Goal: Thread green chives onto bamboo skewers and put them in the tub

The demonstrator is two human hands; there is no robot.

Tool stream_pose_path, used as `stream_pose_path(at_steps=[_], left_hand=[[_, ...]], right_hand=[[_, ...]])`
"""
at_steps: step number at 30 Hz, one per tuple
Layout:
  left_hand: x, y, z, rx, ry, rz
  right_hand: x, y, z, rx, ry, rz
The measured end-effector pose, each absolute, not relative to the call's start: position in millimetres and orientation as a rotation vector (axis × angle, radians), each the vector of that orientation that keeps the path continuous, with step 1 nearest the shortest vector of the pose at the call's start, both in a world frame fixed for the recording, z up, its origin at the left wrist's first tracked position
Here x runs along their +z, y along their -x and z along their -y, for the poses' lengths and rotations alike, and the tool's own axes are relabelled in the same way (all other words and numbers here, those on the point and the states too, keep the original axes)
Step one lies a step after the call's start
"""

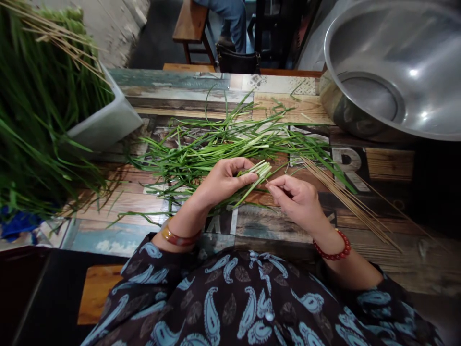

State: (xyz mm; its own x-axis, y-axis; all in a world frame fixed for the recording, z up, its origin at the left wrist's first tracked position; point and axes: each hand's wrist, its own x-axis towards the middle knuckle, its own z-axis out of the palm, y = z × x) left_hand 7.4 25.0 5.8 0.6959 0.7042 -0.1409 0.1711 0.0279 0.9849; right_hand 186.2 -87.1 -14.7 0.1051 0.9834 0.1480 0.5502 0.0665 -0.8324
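Note:
My left hand (230, 180) is closed round a small bunch of garlic chives (262, 169), whose pale cut ends point to the right. Just right of those ends, my right hand (297, 197) pinches thumb and forefinger together. Something thin may be between these fingertips, but it is too small to make out. Loose garlic chives (201, 154) lie spread over the table beyond and under my left hand. Several thin bamboo skewers (349, 209) rest on the table to the right of my right hand.
A white container (118, 113) heaped with chives stands at the left, more skewers (65, 38) lying across it. At the back right is a large metal basin (374, 96). Past the patterned table (137, 89), a seated person's leg (236, 24) shows by a wooden stool (190, 21).

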Motion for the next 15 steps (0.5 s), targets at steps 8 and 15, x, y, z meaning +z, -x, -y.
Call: stream_pose_path(at_steps=[8, 15], left_hand=[[6.5, -8.4, -22.9, 0.338, -1.399, -0.672], [1.0, -6.9, -22.3, 0.285, -1.336, -0.642]], right_hand=[[-14.0, -183.9, 87.1, 0.651, 1.553, 1.582], [-12.0, -182.5, 86.3, 0.694, 1.509, 1.6]])
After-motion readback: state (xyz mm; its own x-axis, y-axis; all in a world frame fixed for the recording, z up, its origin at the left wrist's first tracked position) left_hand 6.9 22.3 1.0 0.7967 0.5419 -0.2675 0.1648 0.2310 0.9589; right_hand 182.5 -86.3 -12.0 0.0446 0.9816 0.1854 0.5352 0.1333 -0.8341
